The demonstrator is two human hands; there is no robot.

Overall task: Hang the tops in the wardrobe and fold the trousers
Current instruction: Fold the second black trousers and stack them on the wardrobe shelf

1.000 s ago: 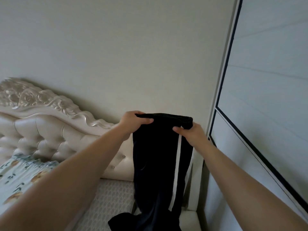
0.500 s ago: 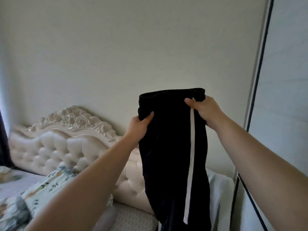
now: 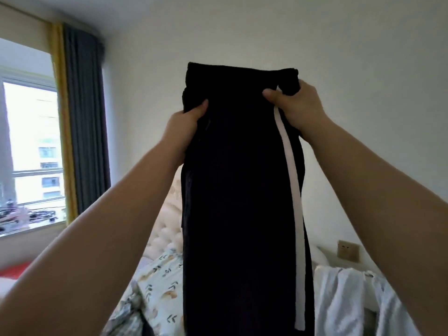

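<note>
Both hands grip the black track trousers (image 3: pixel 237 190) near the waistband: left hand (image 3: pixel 185 128) pinches the left edge, right hand (image 3: pixel 297 105) clasps the right edge beside the white side stripe (image 3: pixel 292 190). Trousers hang vertically, raised in front of the wall (image 3: pixel 242 32), above the bed (image 3: pixel 160 287).

Both forearms are bare and extend forward and upward, converging toward the centre of the view. The left hand (image 3: pixel 186 127) grips the left edge of the trousers (image 3: pixel 237 190) near the top, with the thumb on the near face and the fingers hidden behind the cloth. The right hand (image 3: pixel 299 106) grips the upper right corner, thumb pointing left across the near face, fingers hidden behind. The right hand sits higher than the left.
</note>
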